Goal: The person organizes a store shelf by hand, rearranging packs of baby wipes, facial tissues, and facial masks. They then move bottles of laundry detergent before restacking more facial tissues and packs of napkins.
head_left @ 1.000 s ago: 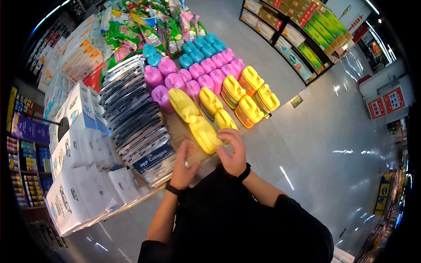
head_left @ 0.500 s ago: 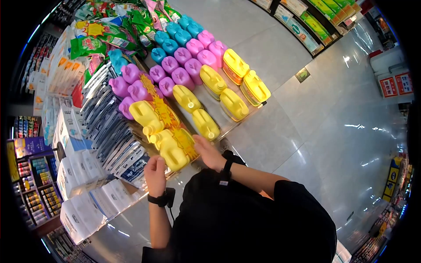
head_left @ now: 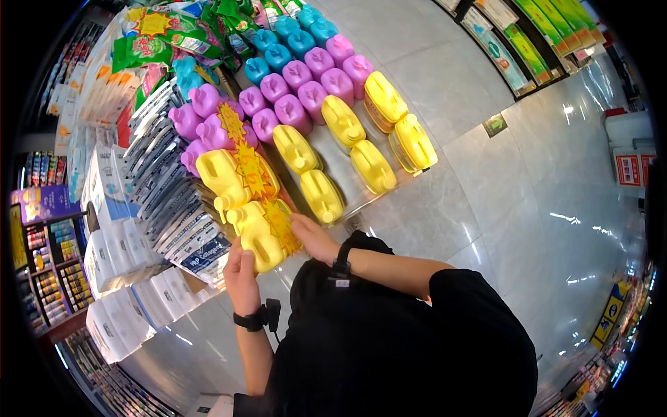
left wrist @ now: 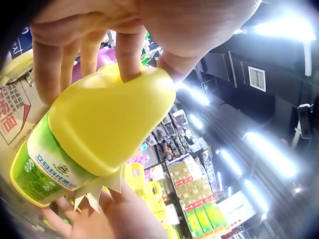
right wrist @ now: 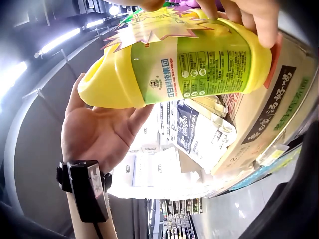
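A yellow jug (head_left: 258,240) with a green-and-white label (right wrist: 192,69) lies between the two hands at the near edge of the display. My left hand (head_left: 242,278) holds its near end, fingers bent around the handle in the left wrist view, where the jug (left wrist: 109,117) fills the middle. From the other side, my right hand (head_left: 316,238) grips the jug, its fingers (right wrist: 249,22) over the label side near the base. Red-and-yellow starburst cards (head_left: 251,170) run along this jug and the yellow jug (head_left: 222,177) behind it.
More yellow jugs (head_left: 322,197) stand to the right, with pink jugs (head_left: 293,111) and teal jugs (head_left: 278,55) behind. Silver-and-blue packets (head_left: 201,243) and white packs (head_left: 118,257) lie to the left. Grey floor (head_left: 486,201) extends on the right.
My left hand has moved onto the near end of the jug, and my right hand has closed in on its other side. The head view has shifted slightly.
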Tool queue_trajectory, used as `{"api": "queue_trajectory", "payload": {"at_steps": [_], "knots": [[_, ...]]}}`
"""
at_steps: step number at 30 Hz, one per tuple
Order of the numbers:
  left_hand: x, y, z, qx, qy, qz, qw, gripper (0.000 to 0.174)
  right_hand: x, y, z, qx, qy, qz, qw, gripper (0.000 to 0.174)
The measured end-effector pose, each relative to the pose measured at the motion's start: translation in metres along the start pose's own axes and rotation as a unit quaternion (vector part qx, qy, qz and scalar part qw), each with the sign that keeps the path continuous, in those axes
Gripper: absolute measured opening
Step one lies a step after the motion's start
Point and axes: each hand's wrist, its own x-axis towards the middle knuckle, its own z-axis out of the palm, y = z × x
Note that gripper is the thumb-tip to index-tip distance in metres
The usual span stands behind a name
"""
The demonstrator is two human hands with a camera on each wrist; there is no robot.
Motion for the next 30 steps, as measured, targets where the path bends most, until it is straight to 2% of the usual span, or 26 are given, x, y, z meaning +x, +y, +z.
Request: {"api": "queue_trajectory", "payload": {"at_steps": [4,7,10,14,17,18,21,22,25,26,30], "knots": [[0.001,-0.006,-0.003,-0.014,0.001,-0.001,1.000,0.034,0.011,0.013,0.002,-0.021,0.002,-0.022,1.000,0.067],[-0.002,-0.001,-0.003,-0.036,0.001,-0.048,0.998,0.042,0.012,0.018,-0.001,-0.034,-0.009,-0.023,0.999,0.068],[0.004,-0.011,-0.006,-0.033,0.040,-0.025,0.998,0.055,0.022,0.024,-0.004,-0.045,-0.020,-0.057,0.997,0.068],[0.040,-0.028,-0.005,-0.145,0.039,0.061,0.987,0.060,0.038,0.015,-0.005,0.004,-0.027,-0.121,0.992,0.068],[0.074,-0.021,-0.004,-0.239,-0.043,0.037,0.969,0.056,0.045,-0.025,0.006,-0.003,-0.014,-0.124,0.992,0.067],[0.086,-0.026,-0.007,-0.145,-0.079,0.077,0.983,0.052,0.058,-0.026,0.011,0.009,-0.017,-0.135,0.991,0.068],[0.104,-0.027,0.002,-0.242,-0.054,-0.042,0.968,0.049,0.083,-0.050,0.020,-0.014,0.002,-0.110,0.994,0.069],[0.111,-0.034,-0.001,-0.237,-0.090,-0.050,0.966,0.049,0.088,-0.057,0.024,-0.022,0.027,-0.117,0.993,0.071],[0.113,-0.042,-0.009,-0.227,-0.113,-0.093,0.963,0.051,0.123,-0.048,0.024,0.085,-0.048,-0.148,0.984,0.073],[0.114,-0.047,-0.011,-0.219,-0.112,-0.087,0.965,0.051,0.120,-0.051,0.025,0.094,-0.048,-0.126,0.986,0.074],[0.116,-0.053,-0.018,-0.223,-0.120,-0.107,0.962,0.049,0.106,-0.064,0.030,0.044,-0.035,-0.113,0.992,0.074]]}}
